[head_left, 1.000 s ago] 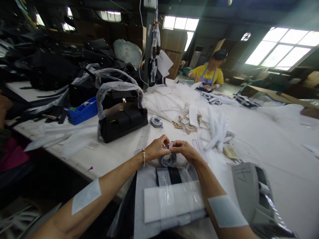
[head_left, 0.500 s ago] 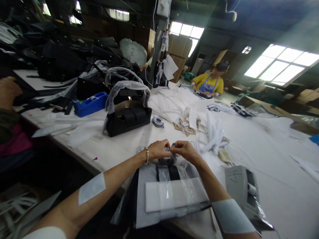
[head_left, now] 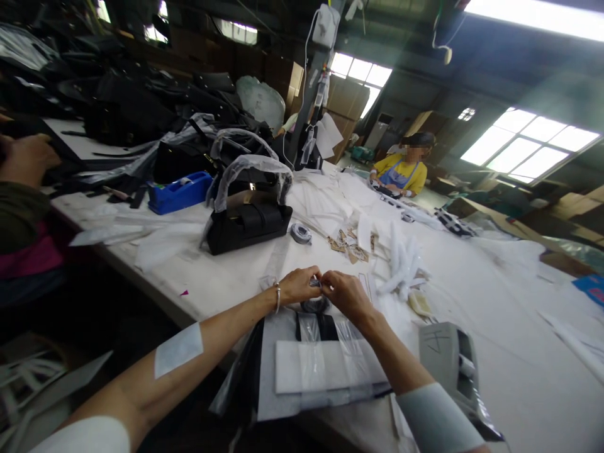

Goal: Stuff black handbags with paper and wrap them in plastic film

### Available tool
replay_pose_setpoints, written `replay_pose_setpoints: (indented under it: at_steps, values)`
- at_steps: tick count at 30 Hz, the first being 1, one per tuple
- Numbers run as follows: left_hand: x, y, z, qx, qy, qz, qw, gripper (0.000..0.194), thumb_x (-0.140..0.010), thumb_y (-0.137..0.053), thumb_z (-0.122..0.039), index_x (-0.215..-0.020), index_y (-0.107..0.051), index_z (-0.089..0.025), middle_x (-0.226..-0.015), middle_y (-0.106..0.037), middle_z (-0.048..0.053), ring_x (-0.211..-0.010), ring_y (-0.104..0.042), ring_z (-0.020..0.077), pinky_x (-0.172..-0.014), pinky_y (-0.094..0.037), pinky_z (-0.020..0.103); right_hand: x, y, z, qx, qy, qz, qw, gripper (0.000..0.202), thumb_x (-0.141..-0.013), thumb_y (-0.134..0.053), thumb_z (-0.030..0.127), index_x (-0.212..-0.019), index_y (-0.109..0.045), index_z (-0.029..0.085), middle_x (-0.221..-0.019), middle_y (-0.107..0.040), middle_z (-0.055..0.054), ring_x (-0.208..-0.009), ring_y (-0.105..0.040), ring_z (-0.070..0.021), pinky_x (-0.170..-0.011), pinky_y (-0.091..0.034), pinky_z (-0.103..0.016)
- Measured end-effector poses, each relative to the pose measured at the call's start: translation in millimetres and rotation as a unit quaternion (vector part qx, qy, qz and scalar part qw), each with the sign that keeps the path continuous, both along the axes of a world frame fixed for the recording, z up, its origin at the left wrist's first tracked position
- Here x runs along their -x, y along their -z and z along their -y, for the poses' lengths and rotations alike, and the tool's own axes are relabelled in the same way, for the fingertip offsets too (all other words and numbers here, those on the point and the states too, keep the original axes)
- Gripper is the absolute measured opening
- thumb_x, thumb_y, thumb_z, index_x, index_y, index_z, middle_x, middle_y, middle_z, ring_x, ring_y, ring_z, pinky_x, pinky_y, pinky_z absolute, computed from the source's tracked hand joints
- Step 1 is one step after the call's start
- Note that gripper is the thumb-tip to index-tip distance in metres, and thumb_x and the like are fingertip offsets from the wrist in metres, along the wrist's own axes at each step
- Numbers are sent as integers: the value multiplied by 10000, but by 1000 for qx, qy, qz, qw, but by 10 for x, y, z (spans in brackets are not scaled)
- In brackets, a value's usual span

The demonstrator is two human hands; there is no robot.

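Note:
My left hand [head_left: 299, 284] and my right hand [head_left: 342, 290] meet above a grey coiled strap [head_left: 315, 306], fingertips pinched close together. What the fingertips hold is too small to make out; a bit of grey shows between them. Just below lies a flat bundle with a white foam pad [head_left: 325, 366], clear plastic bands and black straps, at the table's front edge. A second grey coil [head_left: 301, 233] rests beyond my hands, beside a black handbag [head_left: 250, 220] whose handles are wrapped in plastic.
A blue tape dispenser [head_left: 180, 193] stands left of the handbag. At right is a grey tape dispenser [head_left: 446, 358]. White foam pieces [head_left: 401, 258] and brown paper scraps [head_left: 349, 245] lie mid-table. One person [head_left: 401, 173] is across the table, another person's hand [head_left: 33, 157] at far left.
My right hand has turned and its fingers have curled in closer against my left fingertips. The camera view has shifted slightly.

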State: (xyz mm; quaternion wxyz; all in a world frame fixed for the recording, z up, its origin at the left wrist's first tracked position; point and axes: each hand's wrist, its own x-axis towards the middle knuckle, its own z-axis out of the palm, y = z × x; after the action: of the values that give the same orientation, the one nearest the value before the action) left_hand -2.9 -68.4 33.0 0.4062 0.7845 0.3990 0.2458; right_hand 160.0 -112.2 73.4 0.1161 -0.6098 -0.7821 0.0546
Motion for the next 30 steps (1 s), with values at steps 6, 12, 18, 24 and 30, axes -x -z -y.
replay_pose_setpoints:
  at_steps: [6, 12, 18, 24, 30]
  values:
    - [-29, 104, -81, 76, -17, 53, 996, 252, -686, -670, -292, -917, -642, -195, -690, -664, -29, -653, -641, 163, -593, -429, 239, 26, 117, 17, -8, 31, 27, 999, 208, -916, -513, 193, -932, -718, 228, -889, -751, -67, -812, -685, -204, -701, -410, -266]
    - [-75, 274, -190, 188, -13, 126, 974, 225, -698, -657, -275, -876, -597, -150, -619, -646, -7, -615, -647, 162, -560, -458, 236, 124, 194, 56, 18, 35, 47, 998, 299, -933, -445, 145, -1027, -716, 227, -956, -760, -92, -842, -699, -222, -761, -460, -301]
    - [68, 368, -279, 258, 15, 161, 953, 188, -684, -641, -235, -841, -618, -133, -697, -681, 3, -638, -632, 131, -624, -480, 234, 244, 385, 176, -5, -16, 107, 994, 430, -947, -477, 217, -1370, -531, 164, -1423, -539, -153, -1318, -489, -302, -1144, -239, -499]
    - [83, 439, -321, 270, 31, 152, 950, 126, -726, -664, -230, -781, -639, -120, -664, -656, -2, -646, -613, 129, -630, -471, 229, 221, 442, 198, 34, -8, 97, 995, 621, -930, -547, 441, -1462, -429, 143, -1514, -419, -165, -1421, -341, -344, -1167, -160, -571]
    - [11, 509, -355, 268, -5, 112, 957, 192, -919, -633, -317, -908, -621, -126, -815, -632, 0, -672, -597, 109, -636, -521, 265, 145, 494, 194, 75, 16, -28, 997, 639, -912, -550, 464, -1465, -422, 172, -1530, -399, -153, -1441, -317, -308, -1157, -219, -573]
